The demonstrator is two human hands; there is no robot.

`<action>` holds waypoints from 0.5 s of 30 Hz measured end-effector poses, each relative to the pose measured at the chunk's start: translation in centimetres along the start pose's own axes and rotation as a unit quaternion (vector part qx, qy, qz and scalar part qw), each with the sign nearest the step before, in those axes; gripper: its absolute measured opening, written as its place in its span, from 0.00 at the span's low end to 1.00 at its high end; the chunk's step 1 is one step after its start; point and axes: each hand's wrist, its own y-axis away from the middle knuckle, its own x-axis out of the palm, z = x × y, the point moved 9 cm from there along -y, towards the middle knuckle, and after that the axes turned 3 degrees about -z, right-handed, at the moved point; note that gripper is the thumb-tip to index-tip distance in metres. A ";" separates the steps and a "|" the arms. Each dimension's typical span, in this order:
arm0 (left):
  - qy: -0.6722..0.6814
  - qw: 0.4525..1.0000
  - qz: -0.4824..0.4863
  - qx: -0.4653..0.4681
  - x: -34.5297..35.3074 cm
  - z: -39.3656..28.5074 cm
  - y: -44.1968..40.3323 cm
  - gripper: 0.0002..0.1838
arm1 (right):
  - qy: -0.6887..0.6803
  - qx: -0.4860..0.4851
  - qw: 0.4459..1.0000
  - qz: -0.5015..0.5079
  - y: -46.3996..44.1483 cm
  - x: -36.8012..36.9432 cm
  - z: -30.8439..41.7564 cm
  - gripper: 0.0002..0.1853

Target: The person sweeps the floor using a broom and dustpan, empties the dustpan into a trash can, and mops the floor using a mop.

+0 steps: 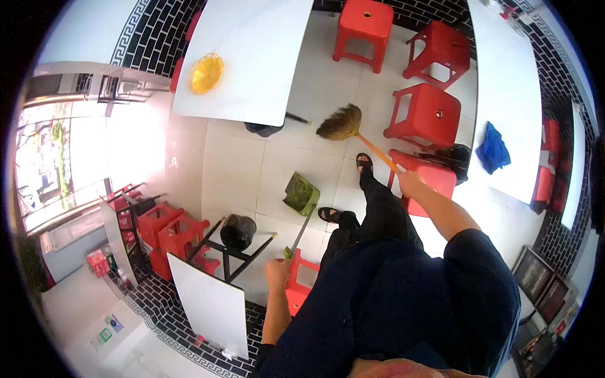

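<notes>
My right hand [411, 183] is closed round the orange handle of a broom [376, 152], whose brown bristles fan out over the tiled floor near the end of a white table. My left hand [276, 275] is closed at the handle end of a green dustpan [302, 194]. The dustpan lies on the floor left of my sandalled feet, its scoop pointing away from me. Floor shows between the bristles and the scoop.
A white table [252, 57] holds a yellow basket [207, 74]. Another table [509, 94] at right bears a blue cloth [493, 148]. Several red stools [427, 113] stand beside it. At lower left are a table [208, 302], a black bin [238, 232] and more stools.
</notes>
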 end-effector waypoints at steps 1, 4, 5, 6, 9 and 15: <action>-0.003 1.000 0.002 0.004 0.0 0.2 0.1 0.14 | -0.009 -0.004 1.000 0.004 1.8 0.5 0.2 0.31; 0.023 1.000 0.006 0.002 0.9 2.4 -0.6 0.17 | -0.067 -0.003 0.998 -0.021 6.8 -0.1 0.5 0.28; 0.037 0.999 -0.004 0.009 1.0 2.7 -0.6 0.16 | -0.068 0.000 0.997 -0.025 7.8 -1.3 0.5 0.28; 0.037 0.999 -0.003 0.012 1.1 2.8 -0.6 0.16 | -0.078 0.014 0.997 -0.026 9.2 -3.5 1.0 0.30; 0.057 0.998 0.003 -0.008 1.3 2.7 -0.4 0.16 | -0.078 0.030 0.996 -0.035 7.4 -5.2 -0.3 0.34; 0.059 0.997 0.015 -0.040 1.0 0.6 -0.2 0.17 | -0.090 -0.021 0.980 -0.175 -9.8 -10.2 -3.5 0.31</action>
